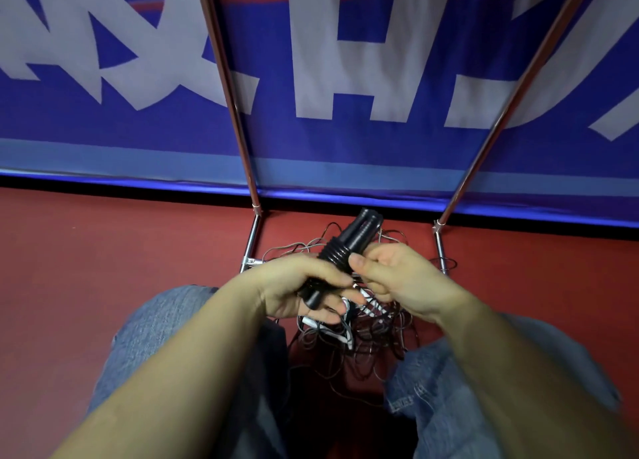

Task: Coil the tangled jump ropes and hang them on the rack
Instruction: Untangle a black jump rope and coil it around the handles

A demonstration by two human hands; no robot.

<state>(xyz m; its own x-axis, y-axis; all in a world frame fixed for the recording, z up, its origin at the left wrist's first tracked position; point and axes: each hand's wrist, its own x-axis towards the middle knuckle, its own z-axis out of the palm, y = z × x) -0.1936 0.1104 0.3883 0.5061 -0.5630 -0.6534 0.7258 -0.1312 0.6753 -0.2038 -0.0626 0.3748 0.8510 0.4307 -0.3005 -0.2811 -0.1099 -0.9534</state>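
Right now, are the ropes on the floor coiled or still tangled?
Tangled: the ropes lie in a loose, crisscrossing heap on the floor.

Matt blk ribbed handles [349, 244], chrome rack [238, 123], denim [173, 324]

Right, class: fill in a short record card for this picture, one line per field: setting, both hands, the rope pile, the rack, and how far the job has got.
setting: red floor, blue banner behind
left hand: grips black handles near their lower end
right hand: pinches beside the handles; what it pinches is hidden
rope pile: tangled thin cords on the floor between the knees
rack: metal poles, nothing seen hanging
progress: ropes not yet coiled
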